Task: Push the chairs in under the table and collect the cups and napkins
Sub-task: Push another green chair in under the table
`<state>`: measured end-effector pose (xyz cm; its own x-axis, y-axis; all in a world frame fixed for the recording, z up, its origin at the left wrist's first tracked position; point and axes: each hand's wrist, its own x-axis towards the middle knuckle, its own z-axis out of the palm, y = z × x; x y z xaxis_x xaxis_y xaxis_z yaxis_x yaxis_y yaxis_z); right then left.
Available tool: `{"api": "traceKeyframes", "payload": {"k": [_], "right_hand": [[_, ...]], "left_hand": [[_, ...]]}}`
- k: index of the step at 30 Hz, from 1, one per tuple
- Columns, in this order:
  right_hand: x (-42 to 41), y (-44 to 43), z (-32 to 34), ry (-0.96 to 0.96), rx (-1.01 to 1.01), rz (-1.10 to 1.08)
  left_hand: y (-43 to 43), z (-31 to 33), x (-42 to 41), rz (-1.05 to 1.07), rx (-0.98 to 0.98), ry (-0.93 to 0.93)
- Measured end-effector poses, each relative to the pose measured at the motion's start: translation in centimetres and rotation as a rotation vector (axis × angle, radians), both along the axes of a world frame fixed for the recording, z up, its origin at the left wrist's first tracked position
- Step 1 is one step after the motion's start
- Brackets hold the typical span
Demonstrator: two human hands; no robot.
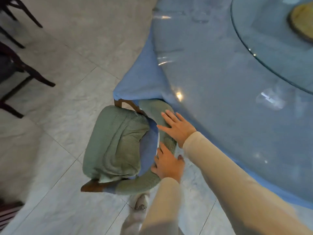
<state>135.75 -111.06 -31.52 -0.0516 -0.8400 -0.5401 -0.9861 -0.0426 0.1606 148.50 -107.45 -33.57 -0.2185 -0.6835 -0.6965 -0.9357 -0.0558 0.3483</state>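
A chair with a green fabric cover and brown wooden legs stands at the edge of the round table, which wears a blue cloth under clear plastic. The chair's far corner sits under the hanging cloth. My right hand lies flat with straight fingers on the top of the green backrest. My left hand grips the backrest lower down, fingers curled over its inner edge next to the blue seat cushion. No cups or napkins are clearly visible.
A glass turntable carries a yellowish object at the top right. Dark wooden chair legs stand at the left on the pale tiled floor. My shoe is just behind the chair.
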Motion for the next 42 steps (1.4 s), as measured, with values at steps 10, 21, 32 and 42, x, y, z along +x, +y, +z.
{"api": "traceKeyframes", "payload": {"k": [10,21,32,42], "right_hand": [[-0.9,-2.6,-2.0,0.114,0.039,0.333],[0.0,-1.8,-2.1,0.143,-0.025,0.271],[13.4,8.5,-1.4,0.011,-0.031,-0.144],[32.2,12.2,-1.7,-0.011,-0.061,-0.580]], "left_hand": [[-1.6,-2.1,-1.6,0.123,-0.095,-0.031],[-2.5,-2.0,0.3,-0.146,-0.073,0.103],[2.3,-2.8,13.3,-0.680,0.010,0.073],[-0.4,-2.3,29.2,-1.178,0.036,-0.075]]}}
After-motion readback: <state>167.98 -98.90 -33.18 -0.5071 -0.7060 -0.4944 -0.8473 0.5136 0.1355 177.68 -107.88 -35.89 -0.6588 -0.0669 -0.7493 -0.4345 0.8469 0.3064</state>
